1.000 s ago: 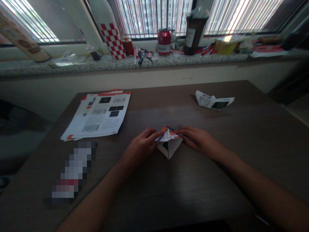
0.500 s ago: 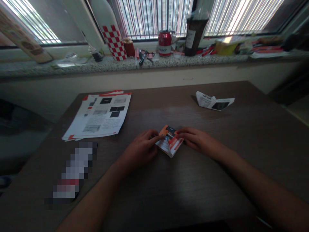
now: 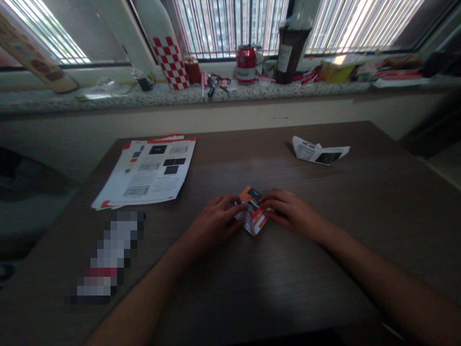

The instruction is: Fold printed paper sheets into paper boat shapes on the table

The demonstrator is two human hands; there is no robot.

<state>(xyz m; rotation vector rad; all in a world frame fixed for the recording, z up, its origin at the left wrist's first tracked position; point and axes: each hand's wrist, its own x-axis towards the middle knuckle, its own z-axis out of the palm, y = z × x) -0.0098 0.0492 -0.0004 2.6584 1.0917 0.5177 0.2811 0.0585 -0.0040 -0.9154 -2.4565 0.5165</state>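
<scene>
A small folded piece of printed paper [image 3: 252, 211], orange, white and black, lies on the dark wooden table [image 3: 324, 269] in front of me. My left hand [image 3: 212, 223] pinches its left side with the fingers curled. From the right, my right hand [image 3: 288, 211] presses its fingertips on the paper's other edge. Both hands touch the paper, which looks like a small diamond shape lying almost flat.
A stack of printed sheets [image 3: 147, 170] lies at the left of the table. A blurred-out object [image 3: 108, 257] lies below it. Another folded paper shape [image 3: 319, 151] sits at the far right. The stone windowsill holds a red can [image 3: 246, 64], a checkered container [image 3: 171, 60] and clutter.
The folded paper was partly raised and opened between my hands; now it is flattened into a smaller diamond, with both hands closer together on it.
</scene>
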